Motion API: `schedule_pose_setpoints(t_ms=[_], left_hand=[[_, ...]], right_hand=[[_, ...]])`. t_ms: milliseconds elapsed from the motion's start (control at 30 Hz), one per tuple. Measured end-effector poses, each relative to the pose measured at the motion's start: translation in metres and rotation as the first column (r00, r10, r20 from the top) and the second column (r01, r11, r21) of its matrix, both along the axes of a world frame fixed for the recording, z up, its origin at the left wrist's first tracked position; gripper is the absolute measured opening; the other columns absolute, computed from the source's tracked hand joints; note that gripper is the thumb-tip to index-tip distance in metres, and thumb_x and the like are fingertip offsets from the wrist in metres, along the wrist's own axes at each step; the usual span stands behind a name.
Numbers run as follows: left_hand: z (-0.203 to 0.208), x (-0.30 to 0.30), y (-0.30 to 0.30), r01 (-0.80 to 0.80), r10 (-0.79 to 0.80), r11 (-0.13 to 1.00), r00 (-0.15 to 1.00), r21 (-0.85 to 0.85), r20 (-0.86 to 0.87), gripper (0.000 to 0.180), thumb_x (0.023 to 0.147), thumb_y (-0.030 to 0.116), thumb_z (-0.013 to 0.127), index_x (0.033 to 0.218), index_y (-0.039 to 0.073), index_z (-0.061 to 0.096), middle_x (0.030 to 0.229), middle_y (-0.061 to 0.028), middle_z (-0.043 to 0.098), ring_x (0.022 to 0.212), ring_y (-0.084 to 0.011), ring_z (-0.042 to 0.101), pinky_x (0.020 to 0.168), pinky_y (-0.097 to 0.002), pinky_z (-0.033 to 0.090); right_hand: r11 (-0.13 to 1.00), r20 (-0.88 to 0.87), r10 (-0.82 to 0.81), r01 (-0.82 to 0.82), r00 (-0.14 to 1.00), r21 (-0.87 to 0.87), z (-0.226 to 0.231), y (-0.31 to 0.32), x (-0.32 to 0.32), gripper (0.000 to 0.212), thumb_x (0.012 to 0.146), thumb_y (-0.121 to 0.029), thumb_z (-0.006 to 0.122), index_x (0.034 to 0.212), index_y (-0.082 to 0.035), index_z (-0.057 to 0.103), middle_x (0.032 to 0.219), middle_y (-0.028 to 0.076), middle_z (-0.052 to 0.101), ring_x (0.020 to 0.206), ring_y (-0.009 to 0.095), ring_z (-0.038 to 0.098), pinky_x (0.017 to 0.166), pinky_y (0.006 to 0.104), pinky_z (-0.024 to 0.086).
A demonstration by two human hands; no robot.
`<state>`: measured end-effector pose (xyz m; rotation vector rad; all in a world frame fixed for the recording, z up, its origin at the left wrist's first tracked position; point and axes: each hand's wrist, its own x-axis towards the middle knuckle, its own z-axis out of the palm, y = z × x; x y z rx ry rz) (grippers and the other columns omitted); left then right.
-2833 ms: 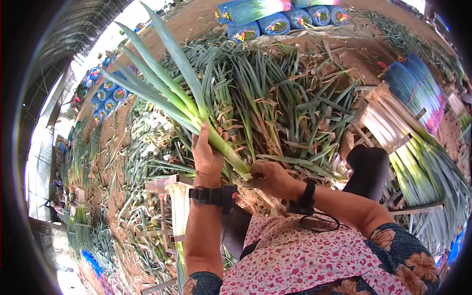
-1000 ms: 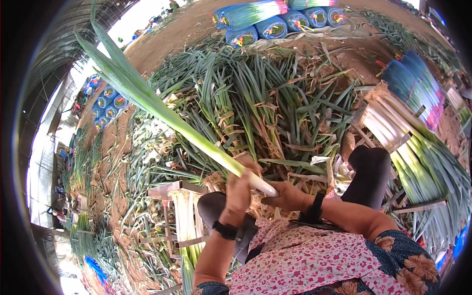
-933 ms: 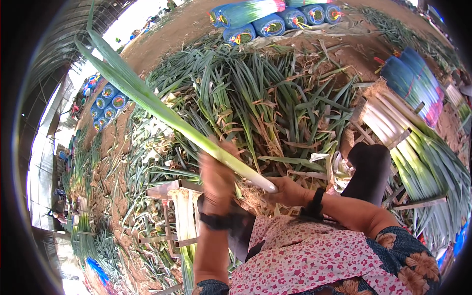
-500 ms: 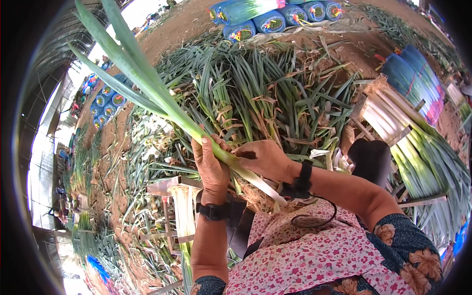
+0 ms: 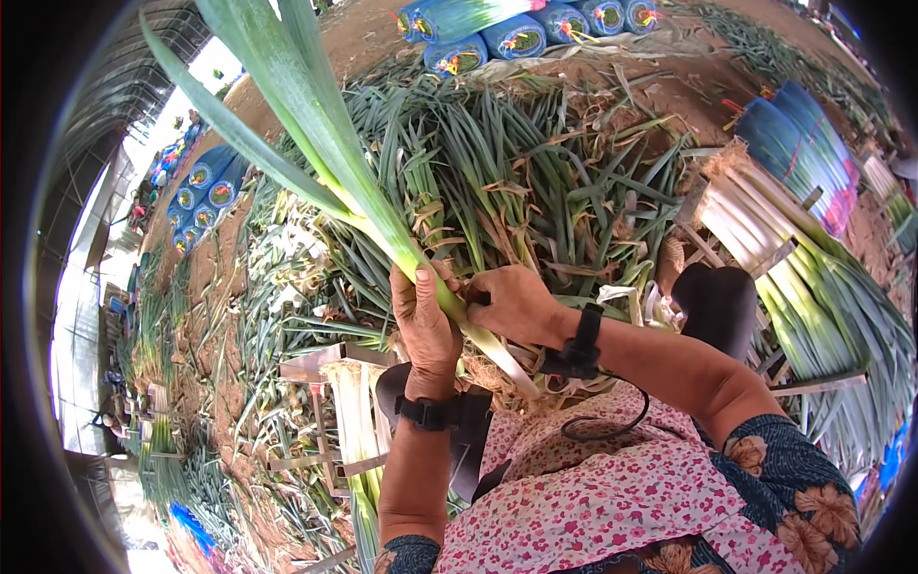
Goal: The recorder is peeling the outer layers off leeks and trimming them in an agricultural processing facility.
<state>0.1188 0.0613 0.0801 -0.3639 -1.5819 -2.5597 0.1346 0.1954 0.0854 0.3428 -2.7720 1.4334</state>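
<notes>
A long green onion (image 5: 397, 234) slants across my view, its broad green leaves at upper left and its white root end pointing down toward my lap. My left hand (image 5: 425, 330) is wrapped around the stalk, thumb on top, where green turns pale. Just right of it, my right hand (image 5: 521, 304) is closed in a pinch against the side of the same stalk. Whether a loose outer layer lies between those fingertips is hidden. Both wrists wear black straps.
A heap of green onions (image 5: 507, 163) lies ahead. Metal racks hold white-stalked onions on the right (image 5: 765, 244) and lower left (image 5: 359, 411). Blue-wrapped bundles (image 5: 516, 38) are stacked at the back, others (image 5: 798, 143) at far right. Leaf scraps (image 5: 287, 258) cover the ground on the left.
The onion has turned a little more upright, and its leaves have swung right. My left hand has shifted slightly right and down with it. My right hand stays pinched at the stalk.
</notes>
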Motion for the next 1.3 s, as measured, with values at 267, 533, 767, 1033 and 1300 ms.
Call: schedule_pose_setpoints(t_ms=[267,533,767,1033,1300], left_hand=[[0.007,-0.001,0.002,0.19,-0.192,0.977,0.981,0.1,0.01,0.053,0.089,0.04,0.055,0.128,0.009,0.04,0.079,-0.0033,0.048,0.072,-0.0142,0.045,0.07,-0.0302,0.041],[0.033,-0.01,-0.046,0.153,-0.164,0.97,0.986,0.187,0.041,0.064,0.081,0.051,0.059,0.129,0.012,0.041,0.073,0.0005,0.046,0.06,-0.0103,0.043,0.055,-0.0269,0.039],[0.024,-0.012,-0.058,0.033,-0.044,0.982,0.997,0.186,0.057,0.051,0.087,0.041,0.057,0.127,0.014,0.042,0.079,-0.0026,0.048,0.065,-0.0131,0.045,0.06,-0.0284,0.042],[0.022,-0.012,-0.03,-0.03,0.011,0.982,0.994,0.186,0.106,0.024,0.089,0.026,0.058,0.108,0.015,0.046,0.082,-0.0016,0.047,0.067,-0.0128,0.044,0.06,-0.0273,0.04],[0.013,-0.017,-0.029,-0.192,0.179,0.979,0.971,0.072,0.159,0.018,0.088,0.02,0.059,0.099,0.016,0.046,0.079,-0.0014,0.047,0.063,-0.0131,0.046,0.053,-0.0265,0.042]], right_hand=[[0.932,0.183,0.021,0.047,0.983,-0.359,-0.03,0.007,-0.005,0.025,0.071,-0.022,0.065,0.083,0.0,0.066,0.07,0.013,0.064,0.063,0.02,0.06,0.061,0.0308,0.048],[0.423,0.692,-0.39,0.786,0.607,-0.452,-0.184,0.12,-0.01,0.023,0.087,-0.011,0.045,0.088,0.002,0.065,0.074,0.004,0.061,0.059,0.017,0.053,0.053,0.0352,0.044],[0.568,0.433,-0.116,0.417,0.894,-0.709,-0.109,0.049,0.006,0.034,0.08,-0.009,0.063,0.111,0.003,0.056,0.105,0.013,0.06,0.096,0.02,0.059,0.084,0.0293,0.048],[0.901,-0.175,0.128,-0.188,0.976,-0.39,-0.024,-0.013,0.019,0.023,0.069,-0.011,0.071,0.086,-0.002,0.058,0.079,0.01,0.058,0.068,0.021,0.059,0.063,0.0296,0.046],[0.922,-0.314,0.201,-0.288,0.928,-0.258,-0.036,-0.013,0.024,0.016,0.074,-0.011,0.066,0.082,-0.001,0.055,0.075,0.011,0.059,0.071,0.024,0.059,0.064,0.0326,0.046]])
